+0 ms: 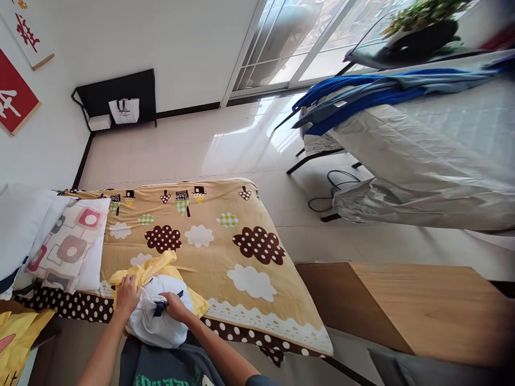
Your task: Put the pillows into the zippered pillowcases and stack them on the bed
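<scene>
A white pillow (161,327) with dark navy patches is bunched up against my body at the bed's near edge. Yellow cloth (155,269), which looks like a pillowcase, lies around its far side and spreads out on the bed. My left hand (127,295) is closed on the yellow cloth at the pillow's left side. With curled fingers, my right hand (175,306) grips the pillow's white fabric beside a navy patch. How far the cloth covers the pillow underneath is hidden.
The bed (201,236) wears a tan cloud-patterned sheet. A patterned pillow (70,246) and white pillows (24,225) sit at its left end. Yellow fabric (20,338) lies lower left. A wooden tabletop (434,305) and a plastic-wrapped mattress (422,166) stand at right.
</scene>
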Tool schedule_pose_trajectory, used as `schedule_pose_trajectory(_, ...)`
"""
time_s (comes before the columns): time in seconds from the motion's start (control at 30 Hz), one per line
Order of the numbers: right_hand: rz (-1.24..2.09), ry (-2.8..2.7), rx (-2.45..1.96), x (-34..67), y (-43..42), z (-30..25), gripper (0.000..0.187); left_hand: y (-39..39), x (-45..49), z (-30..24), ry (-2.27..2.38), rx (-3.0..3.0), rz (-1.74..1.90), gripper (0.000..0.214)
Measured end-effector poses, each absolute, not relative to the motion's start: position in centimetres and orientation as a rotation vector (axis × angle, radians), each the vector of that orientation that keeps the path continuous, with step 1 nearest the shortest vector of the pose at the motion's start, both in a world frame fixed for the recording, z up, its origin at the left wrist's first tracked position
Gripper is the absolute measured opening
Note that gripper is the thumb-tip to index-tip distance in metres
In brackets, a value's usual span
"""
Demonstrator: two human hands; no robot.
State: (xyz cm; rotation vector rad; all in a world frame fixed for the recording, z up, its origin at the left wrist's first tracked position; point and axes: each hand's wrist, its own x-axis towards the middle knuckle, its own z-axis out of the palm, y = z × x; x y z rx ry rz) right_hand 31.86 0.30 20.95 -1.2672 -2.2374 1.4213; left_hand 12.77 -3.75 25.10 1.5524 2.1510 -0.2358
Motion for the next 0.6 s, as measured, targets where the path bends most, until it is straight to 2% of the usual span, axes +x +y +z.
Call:
schedule_pose_trajectory(0.23,1.456,-2.189,-1.253,31.6,-0.5,21.1,0.026,0.2,14.4,22.1,2.102,1.532,-0.429,0.043)
schedule_pose_trajectory(0.4,1.250,-1.956,-1.640,32.6,-0.6,19.7,0.044,0.4,13.0,23.0,2.058,1.582,-0.418,0.042)
schedule_pose_trajectory(0.5,1.188,-1.777,-1.835,32.9,0.6,18.9,0.034,0.7,13.9,24.4,2.036,1.657,-0.333,0.036)
schedule_pose_trajectory(0.6,1.222,-1.784,-1.736,32.1,2.5,19.3,0.031,1.3,15.5,26.1,2.007,1.738,-0.215,0.030)
